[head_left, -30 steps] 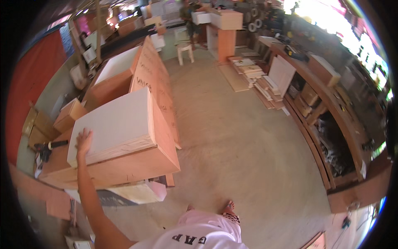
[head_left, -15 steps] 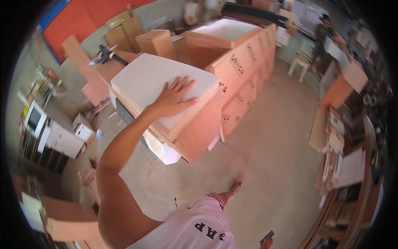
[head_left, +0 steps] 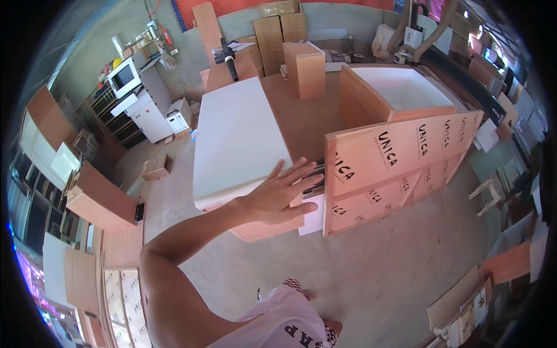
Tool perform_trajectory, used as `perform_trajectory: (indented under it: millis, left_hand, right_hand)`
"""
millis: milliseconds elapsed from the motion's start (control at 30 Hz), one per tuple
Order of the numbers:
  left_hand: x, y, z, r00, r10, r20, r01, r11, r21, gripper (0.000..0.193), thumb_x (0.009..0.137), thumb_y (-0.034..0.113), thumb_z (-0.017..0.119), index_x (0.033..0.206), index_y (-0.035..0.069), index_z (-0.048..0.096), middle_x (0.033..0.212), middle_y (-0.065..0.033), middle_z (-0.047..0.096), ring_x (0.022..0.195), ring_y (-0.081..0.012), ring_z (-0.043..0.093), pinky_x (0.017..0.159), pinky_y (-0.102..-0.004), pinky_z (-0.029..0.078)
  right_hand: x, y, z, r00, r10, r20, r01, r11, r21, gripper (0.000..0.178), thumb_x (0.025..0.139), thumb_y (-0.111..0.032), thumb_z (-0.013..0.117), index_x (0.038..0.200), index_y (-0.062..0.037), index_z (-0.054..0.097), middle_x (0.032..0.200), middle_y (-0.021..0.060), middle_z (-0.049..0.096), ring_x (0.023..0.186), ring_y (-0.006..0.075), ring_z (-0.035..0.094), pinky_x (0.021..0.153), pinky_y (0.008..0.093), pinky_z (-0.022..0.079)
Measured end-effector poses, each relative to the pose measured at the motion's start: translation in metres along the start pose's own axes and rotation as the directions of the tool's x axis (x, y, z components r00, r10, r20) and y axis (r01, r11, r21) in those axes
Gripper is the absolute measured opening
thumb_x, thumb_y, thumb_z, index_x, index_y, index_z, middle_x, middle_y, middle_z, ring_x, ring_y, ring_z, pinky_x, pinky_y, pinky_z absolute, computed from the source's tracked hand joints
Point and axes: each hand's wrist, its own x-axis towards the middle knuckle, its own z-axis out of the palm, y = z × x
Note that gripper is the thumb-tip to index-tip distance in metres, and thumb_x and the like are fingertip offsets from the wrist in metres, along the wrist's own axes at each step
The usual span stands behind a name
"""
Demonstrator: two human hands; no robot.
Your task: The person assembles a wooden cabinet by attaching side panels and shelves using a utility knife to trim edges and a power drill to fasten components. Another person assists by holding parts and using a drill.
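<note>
My left hand (head_left: 283, 194) is open and palm down, fingers spread, at the near right corner of a white-topped wooden cabinet panel (head_left: 239, 136). Whether the palm rests on the corner or is just above it, I cannot tell. Right beside the fingertips stands a large reddish plywood panel (head_left: 394, 168) with dark printed marks, leaning at an angle. A white sheet piece (head_left: 311, 214) shows below the hand, between the two. My right hand is out of view.
Behind the panel stands an open wooden box with a white inside (head_left: 406, 90). A small wooden cabinet (head_left: 306, 69) and a black tool (head_left: 228, 60) are farther back. At left are a white machine with a screen (head_left: 123, 78) and a wooden box (head_left: 101, 197). Boards (head_left: 464, 313) lie lower right.
The view has swung, so the white-topped panel now appears more upright. My left hand has shifted from its top to its near right corner. My right hand, holding a dark flat thing, has left view.
</note>
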Motion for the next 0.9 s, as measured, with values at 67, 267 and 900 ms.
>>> perform_trajectory:
  millis: [67, 267, 900]
  left_hand:
    - [0.031, 0.042, 0.012, 0.995, 0.073, -0.073, -0.085, 0.980, -0.179, 0.067, 0.109, 0.045, 0.065, 0.161, 0.006, 0.047, 0.171, -0.0221, 0.039, 0.161, -0.0400, 0.032, 0.132, -0.0554, 0.030]
    - [0.156, 0.134, 0.143, 0.973, 0.158, 0.170, -0.105, 0.953, -0.283, 0.061, 0.104, 0.043, 0.070, 0.146, 0.001, 0.059, 0.149, -0.0231, 0.060, 0.143, -0.0396, 0.054, 0.119, -0.0492, 0.045]
    - [0.371, 0.298, 0.567, 0.369, -0.352, 0.860, 0.710, 0.704, -0.017, 0.084, 0.098, 0.068, 0.067, 0.146, 0.000, 0.060, 0.145, -0.0270, 0.066, 0.132, -0.0432, 0.064, 0.109, -0.0531, 0.051]
  right_hand:
    - [0.033, -0.019, -0.029, 1.000, -0.004, -0.012, 0.004, 1.000, 0.008, 0.034, 0.097, -0.044, 0.054, 0.087, -0.0117, 0.059, 0.073, 0.0003, 0.053, 0.066, 0.0167, 0.049, 0.059, 0.0366, 0.040]
    - [0.136, -0.027, -0.165, 0.987, 0.061, -0.150, -0.038, 0.988, 0.147, 0.025, 0.094, -0.033, 0.055, 0.095, -0.0085, 0.063, 0.079, 0.0019, 0.057, 0.072, 0.0188, 0.053, 0.063, 0.0385, 0.044]
    - [0.376, -0.196, -0.362, 0.898, 0.413, -0.149, -0.399, 0.910, 0.117, 0.041, 0.102, -0.044, 0.067, 0.118, -0.0057, 0.068, 0.078, 0.0066, 0.063, 0.064, 0.0210, 0.061, 0.055, 0.0408, 0.048]
